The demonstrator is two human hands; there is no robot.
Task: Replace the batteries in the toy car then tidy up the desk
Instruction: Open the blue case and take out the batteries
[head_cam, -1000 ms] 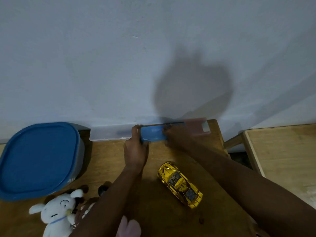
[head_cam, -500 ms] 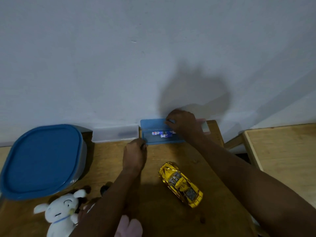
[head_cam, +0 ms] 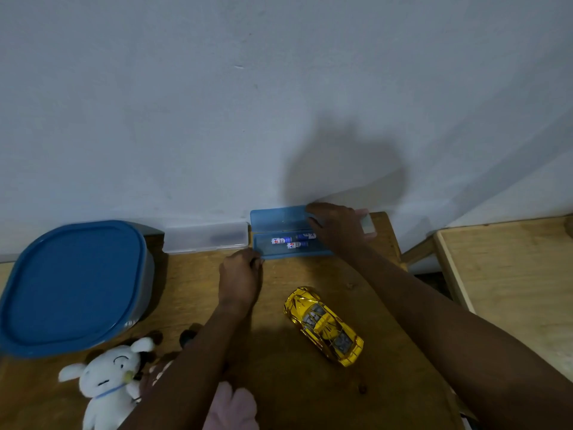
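At the desk's [head_cam: 294, 398] back edge: blue case [head_cam: 291, 252], lid [head_cam: 279, 220] raised, batteries [head_cam: 293, 240] inside. Left hand [head_cam: 240, 280] pinches its front-left corner; right hand [head_cam: 336, 228] grips the lid's end. Toy car [head_cam: 324, 325] sits nearer, untouched. Risk, as judged — a jolted case spills batteries, which roll away.

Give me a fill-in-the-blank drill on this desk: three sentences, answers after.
1. The open blue case by the wall holds small ____.
2. The large container at the desk's left end has a ____ lid.
3. The left hand touches the case's near ____ corner.
Answers: batteries; blue; left.
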